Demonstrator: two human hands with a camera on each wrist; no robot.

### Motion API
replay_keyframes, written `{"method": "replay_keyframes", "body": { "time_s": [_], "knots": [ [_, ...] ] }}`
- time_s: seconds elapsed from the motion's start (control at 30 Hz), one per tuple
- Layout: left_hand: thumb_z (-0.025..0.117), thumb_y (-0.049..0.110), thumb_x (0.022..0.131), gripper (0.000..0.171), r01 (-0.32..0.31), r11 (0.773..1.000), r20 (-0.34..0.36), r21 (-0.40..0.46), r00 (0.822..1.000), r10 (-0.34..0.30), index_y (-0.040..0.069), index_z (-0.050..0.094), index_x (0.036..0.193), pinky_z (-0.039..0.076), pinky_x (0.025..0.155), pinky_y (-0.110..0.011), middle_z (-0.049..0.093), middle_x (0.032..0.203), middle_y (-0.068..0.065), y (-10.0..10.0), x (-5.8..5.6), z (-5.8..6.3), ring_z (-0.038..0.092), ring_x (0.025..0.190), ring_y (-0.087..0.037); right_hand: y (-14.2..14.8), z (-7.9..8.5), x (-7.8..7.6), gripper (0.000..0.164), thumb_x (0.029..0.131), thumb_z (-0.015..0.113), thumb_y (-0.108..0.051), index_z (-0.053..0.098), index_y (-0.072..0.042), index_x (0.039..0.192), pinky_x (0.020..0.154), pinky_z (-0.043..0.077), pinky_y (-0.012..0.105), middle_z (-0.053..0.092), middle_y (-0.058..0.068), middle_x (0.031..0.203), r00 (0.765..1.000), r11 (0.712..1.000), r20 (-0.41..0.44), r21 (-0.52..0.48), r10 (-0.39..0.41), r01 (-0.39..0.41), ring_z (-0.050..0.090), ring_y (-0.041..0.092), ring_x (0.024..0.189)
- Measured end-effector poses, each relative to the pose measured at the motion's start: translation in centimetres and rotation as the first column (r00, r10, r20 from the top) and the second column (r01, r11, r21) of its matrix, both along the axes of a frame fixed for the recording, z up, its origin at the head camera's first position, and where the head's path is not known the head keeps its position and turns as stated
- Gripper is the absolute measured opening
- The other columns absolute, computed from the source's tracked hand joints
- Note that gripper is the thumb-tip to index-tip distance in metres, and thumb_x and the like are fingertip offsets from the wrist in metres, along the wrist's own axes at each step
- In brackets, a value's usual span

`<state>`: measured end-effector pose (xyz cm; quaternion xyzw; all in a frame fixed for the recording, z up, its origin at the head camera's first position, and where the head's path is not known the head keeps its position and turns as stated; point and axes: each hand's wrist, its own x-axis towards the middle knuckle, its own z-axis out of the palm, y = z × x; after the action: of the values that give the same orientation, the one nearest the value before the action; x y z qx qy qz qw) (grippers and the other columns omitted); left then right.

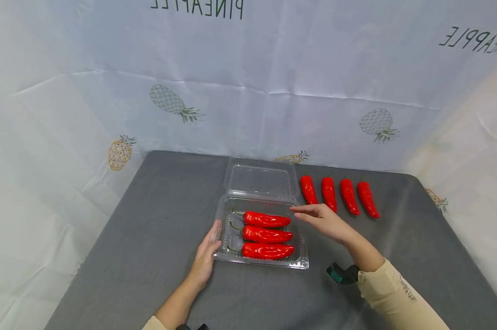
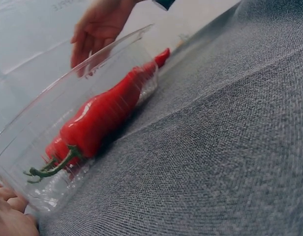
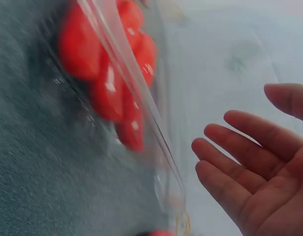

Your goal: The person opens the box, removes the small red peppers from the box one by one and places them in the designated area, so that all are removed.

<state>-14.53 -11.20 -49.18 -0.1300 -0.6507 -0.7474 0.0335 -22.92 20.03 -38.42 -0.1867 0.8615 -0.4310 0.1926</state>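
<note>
A clear plastic clamshell container [image 1: 302, 261] lies on the table with its lid [image 1: 261, 178] folded back. Three red chili peppers [image 1: 268, 235] rest side by side inside, green stems to the left. My left hand [image 1: 204, 259] grips the container's left wall, thumb at the rim; part of it shows low in the left wrist view. My right hand [image 1: 324, 222] hovers by the container's right rim, fingers extended and holding nothing. In the right wrist view its palm and spread fingers [image 3: 240, 162] are plain beside the blurred rim.
Several more red chili peppers [image 1: 349, 196] lie in a row on the grey table [image 1: 149, 229], right of the lid. A white curtain [image 1: 248, 91] printed with pineapples hangs behind the table's back edge. A dark wrist device [image 1: 343, 274] sits on my right wrist.
</note>
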Motion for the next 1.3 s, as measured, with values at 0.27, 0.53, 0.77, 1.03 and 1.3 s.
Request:
{"method": "replay_keyframes", "body": {
  "time_s": [0.27, 0.53, 0.77, 1.03, 1.3],
  "knots": [
    [0.031, 0.001, 0.095, 0.053, -0.006, 1.0, -0.005, -0.006, 1.0, 0.006, -0.015, 0.014, 0.142, 0.021, 0.102, -0.001, 0.012, 0.149, -0.034, 0.1, 0.0, -0.1, 0.027, 0.129, 0.015, -2.8, 0.4, 0.7, 0.041, 0.092, 0.057, -0.025, 0.058, -0.001, 0.125, 0.082, 0.054, 0.038, 0.063, 0.016, 0.118, 0.979, 0.979, 0.068, 0.057, 0.191, -0.195, 0.061, 0.027, 0.094],
    [0.032, 0.002, 0.096, 0.053, -0.021, 1.0, 0.016, -0.014, 1.0, 0.021, -0.013, 0.015, 0.143, 0.022, 0.101, -0.001, 0.014, 0.149, -0.033, 0.1, 0.0, -0.1, 0.028, 0.128, 0.016, -5.6, 0.4, 1.3, 0.038, 0.091, 0.058, -0.024, 0.06, -0.004, 0.123, 0.078, 0.051, 0.022, 0.065, 0.009, 0.118, 0.939, 0.93, 0.066, 0.133, 0.336, -0.342, 0.057, 0.015, 0.095],
    [0.033, 0.003, 0.096, 0.053, -0.02, 1.0, 0.037, -0.009, 0.999, 0.02, -0.012, 0.016, 0.144, 0.022, 0.101, -0.001, 0.014, 0.15, -0.031, 0.1, 0.0, 0.0, 0.028, 0.127, 0.016, -7.3, 0.0, 1.5, 0.034, 0.09, 0.059, -0.023, 0.064, -0.007, 0.12, 0.087, 0.049, 0.024, 0.066, 0.002, 0.118, 0.912, 0.89, 0.073, 0.201, 0.404, -0.41, 0.058, 0.01, 0.1],
    [0.033, 0.004, 0.096, 0.053, -0.02, 1.0, 0.05, -0.014, 0.999, 0.02, -0.01, 0.016, 0.144, 0.022, 0.101, -0.001, 0.015, 0.151, -0.029, 0.1, 0.0, 0.1, 0.028, 0.128, 0.016, -8.5, -0.2, 1.3, 0.035, 0.091, 0.058, -0.022, 0.063, -0.004, 0.12, 0.085, 0.048, 0.022, 0.067, 0.004, 0.115, 0.878, 0.834, 0.07, 0.286, 0.473, -0.472, 0.054, 0.003, 0.086],
    [0.034, 0.003, 0.095, 0.054, -0.027, 1.0, 0.056, -0.004, 0.998, 0.027, -0.009, 0.016, 0.145, 0.022, 0.102, -0.002, 0.015, 0.151, -0.029, 0.2, 0.0, -0.1, 0.028, 0.129, 0.015, -9.3, -0.5, 1.4, 0.034, 0.091, 0.057, -0.02, 0.062, -0.004, 0.121, 0.093, 0.049, 0.029, 0.067, 0.004, 0.116, 0.881, 0.819, 0.093, 0.335, 0.464, -0.466, 0.059, 0.008, 0.096]
  ]
}}
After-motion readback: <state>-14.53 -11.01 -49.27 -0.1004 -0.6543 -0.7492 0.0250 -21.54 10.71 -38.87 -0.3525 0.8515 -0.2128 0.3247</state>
